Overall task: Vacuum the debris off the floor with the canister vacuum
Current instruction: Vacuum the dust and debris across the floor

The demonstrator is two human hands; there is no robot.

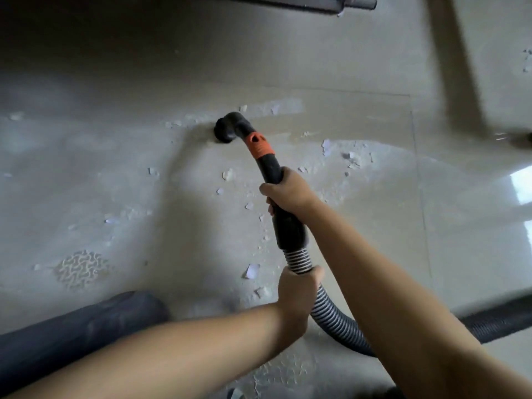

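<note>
White flakes [252, 270] litter the floor [374, 226] mid-sweep — your right hand [288, 194] curls round the black wand [270, 168], left hand [299, 292] grips the ribbed hose [334, 315], nozzle [227, 131] down mid-floor — next, draw it toward the nearer chips.

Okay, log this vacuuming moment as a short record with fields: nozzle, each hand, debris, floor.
nozzle: black nozzle down at the tiled floor, orange collar behind it
right hand: right hand grips the black wand
left hand: left hand holds the ribbed hose just below the cuff
debris: pale flakes scattered around and near the wand
floor mark: patterned dusty print at lower left
</note>
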